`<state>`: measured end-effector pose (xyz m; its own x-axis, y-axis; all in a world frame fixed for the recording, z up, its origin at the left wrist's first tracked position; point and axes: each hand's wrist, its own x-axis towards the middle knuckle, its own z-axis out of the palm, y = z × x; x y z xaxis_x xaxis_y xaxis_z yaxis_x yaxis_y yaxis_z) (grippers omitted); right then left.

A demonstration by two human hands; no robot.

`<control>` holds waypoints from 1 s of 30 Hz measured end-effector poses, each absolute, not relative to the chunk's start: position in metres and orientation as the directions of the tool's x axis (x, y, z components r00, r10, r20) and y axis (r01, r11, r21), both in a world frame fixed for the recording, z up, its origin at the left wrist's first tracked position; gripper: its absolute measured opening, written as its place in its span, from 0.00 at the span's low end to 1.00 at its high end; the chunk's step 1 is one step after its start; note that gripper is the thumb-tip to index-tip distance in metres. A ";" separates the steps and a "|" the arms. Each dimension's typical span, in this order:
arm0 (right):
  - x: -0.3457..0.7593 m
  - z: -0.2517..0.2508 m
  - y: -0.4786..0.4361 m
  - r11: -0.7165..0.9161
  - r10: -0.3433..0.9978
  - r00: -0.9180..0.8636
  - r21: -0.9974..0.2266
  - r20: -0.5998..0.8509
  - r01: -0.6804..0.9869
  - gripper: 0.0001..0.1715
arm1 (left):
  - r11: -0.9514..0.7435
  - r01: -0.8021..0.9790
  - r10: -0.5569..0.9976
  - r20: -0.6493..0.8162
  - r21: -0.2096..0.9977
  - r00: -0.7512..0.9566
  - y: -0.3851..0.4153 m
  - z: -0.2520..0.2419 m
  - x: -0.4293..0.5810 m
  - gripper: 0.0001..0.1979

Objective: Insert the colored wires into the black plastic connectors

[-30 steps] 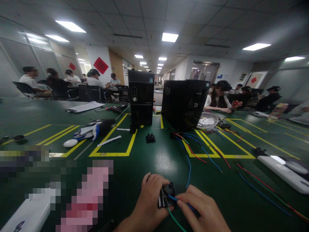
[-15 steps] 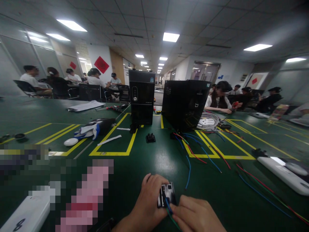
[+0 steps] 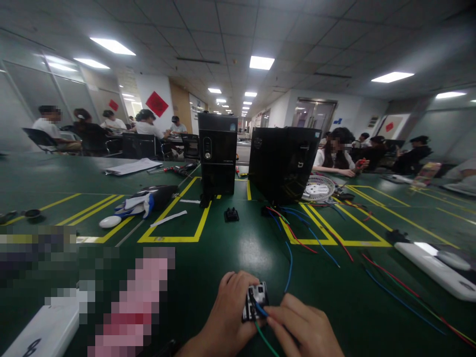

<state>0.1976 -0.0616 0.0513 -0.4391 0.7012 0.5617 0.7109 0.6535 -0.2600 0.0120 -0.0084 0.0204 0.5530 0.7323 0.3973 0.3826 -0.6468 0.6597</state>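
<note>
My left hand point(image 3: 231, 312) is closed around the left side of a small black-and-silver module point(image 3: 262, 293), tilted above the green table. Dark slots and metal parts show on its face. My right hand point(image 3: 303, 325) pinches a blue wire point(image 3: 261, 310) close to the module's lower part, where the wire meets it. The exact point of contact is too small to make out. From the module's lower edge a green wire point(image 3: 265, 337) runs down toward me, below the right fingers. A similar black piece point(image 3: 231, 214) lies on the table farther ahead.
Two black computer towers point(image 3: 218, 153) point(image 3: 284, 163) stand ahead. Loose red, blue and green wires point(image 3: 405, 302) lie to the right, near a white device point(image 3: 433, 270). A glove point(image 3: 137, 204) and paper sheets point(image 3: 134, 166) lie left. A person point(image 3: 336, 153) sits across the table.
My right hand has shifted slightly right and up, still pinching the blue wire. More of the green wire now shows below the module. My left hand keeps its hold.
</note>
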 end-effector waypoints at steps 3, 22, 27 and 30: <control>0.195 0.050 -0.060 0.699 0.651 -0.493 -0.203 0.578 0.685 0.14 | -0.647 0.362 0.727 0.399 0.671 0.559 -0.009 0.020 0.012 0.25; 0.202 0.061 -0.062 0.585 0.785 -0.436 -0.293 0.440 0.757 0.14 | -0.565 0.394 0.793 0.347 0.725 0.500 -0.009 0.023 0.015 0.21; 0.201 0.054 -0.060 0.692 0.655 -0.542 -0.130 0.527 0.710 0.15 | -0.573 0.377 0.788 0.363 0.728 0.497 -0.008 0.022 0.016 0.22; 0.202 0.058 -0.058 0.725 0.627 -0.623 -0.057 0.467 0.687 0.16 | -0.567 0.378 0.791 0.355 0.732 0.498 -0.009 0.021 0.016 0.22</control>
<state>0.2024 -0.0578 0.0580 -0.6231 0.6273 0.4672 0.6867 0.7247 -0.0571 0.0163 -0.0090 0.0213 0.4983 0.7909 0.3552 0.3785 -0.5670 0.7316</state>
